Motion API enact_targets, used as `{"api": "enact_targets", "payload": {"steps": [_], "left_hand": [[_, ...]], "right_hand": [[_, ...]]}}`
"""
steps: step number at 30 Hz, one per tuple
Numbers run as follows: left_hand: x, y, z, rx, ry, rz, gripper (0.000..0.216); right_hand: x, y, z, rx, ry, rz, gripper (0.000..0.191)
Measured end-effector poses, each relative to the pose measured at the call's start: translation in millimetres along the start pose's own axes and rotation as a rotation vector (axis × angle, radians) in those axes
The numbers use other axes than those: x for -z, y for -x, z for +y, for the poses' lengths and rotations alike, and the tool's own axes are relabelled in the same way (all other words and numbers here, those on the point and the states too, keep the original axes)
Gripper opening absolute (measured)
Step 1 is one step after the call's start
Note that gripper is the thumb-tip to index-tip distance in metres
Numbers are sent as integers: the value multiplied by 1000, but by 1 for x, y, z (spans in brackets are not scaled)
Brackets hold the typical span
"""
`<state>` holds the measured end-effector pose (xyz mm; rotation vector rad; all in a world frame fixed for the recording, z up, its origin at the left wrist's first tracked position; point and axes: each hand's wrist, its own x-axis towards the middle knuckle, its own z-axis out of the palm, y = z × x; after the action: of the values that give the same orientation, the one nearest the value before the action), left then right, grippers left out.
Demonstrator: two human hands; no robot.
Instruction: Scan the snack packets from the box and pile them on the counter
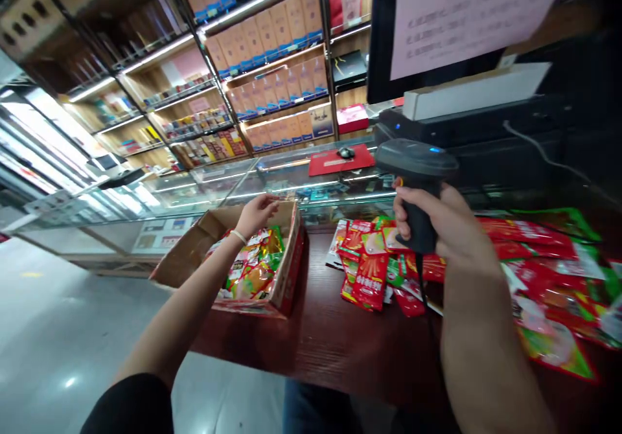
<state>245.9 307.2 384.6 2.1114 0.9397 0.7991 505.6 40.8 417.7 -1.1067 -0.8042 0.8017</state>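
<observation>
In my right hand (437,217) is a black barcode scanner (418,162), gripped by its handle, with a blue light glowing on top and a cord hanging down. Beneath it, red and green snack packets (372,278) lie in a loose pile on the dark wooden counter (335,350). My left hand (257,214) hovers over an opened cardboard box (286,285), fingers apart and holding nothing I can see. Colourful snack packets (253,272) fill the bottom of that box. A pale band circles my left wrist.
More red packets (549,272) spread across the counter's right side. Behind stand a glass display case (233,181), a red mat (335,162) with a mouse (346,153), and a monitor (381,39) with a pink paper. Shelves of boxed goods (272,32) line the back.
</observation>
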Motion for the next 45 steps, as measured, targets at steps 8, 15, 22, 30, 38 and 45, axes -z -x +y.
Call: {"api": "enact_targets", "payload": {"steps": [8, 15, 22, 30, 38, 45], "left_hand": [[58, 17, -74, 151, -175, 88, 26], [60, 24, -111, 313, -120, 121, 27], [36, 31, -139, 79, -782, -153, 58], [24, 33, -131, 100, -943, -304, 57], [27, 33, -122, 74, -769, -243, 23], [48, 36, -120, 44, -373, 74, 20]], "right_hand": [[-65, -7, 35, -134, 38, -218, 29], [-93, -13, 68, -210, 156, -334, 35], [-96, -17, 74, -266, 201, -304, 36], [-96, -17, 69, -242, 232, -275, 36], [-92, -15, 69, -211, 209, -270, 33], [-91, -12, 62, -188, 226, -233, 33]]}}
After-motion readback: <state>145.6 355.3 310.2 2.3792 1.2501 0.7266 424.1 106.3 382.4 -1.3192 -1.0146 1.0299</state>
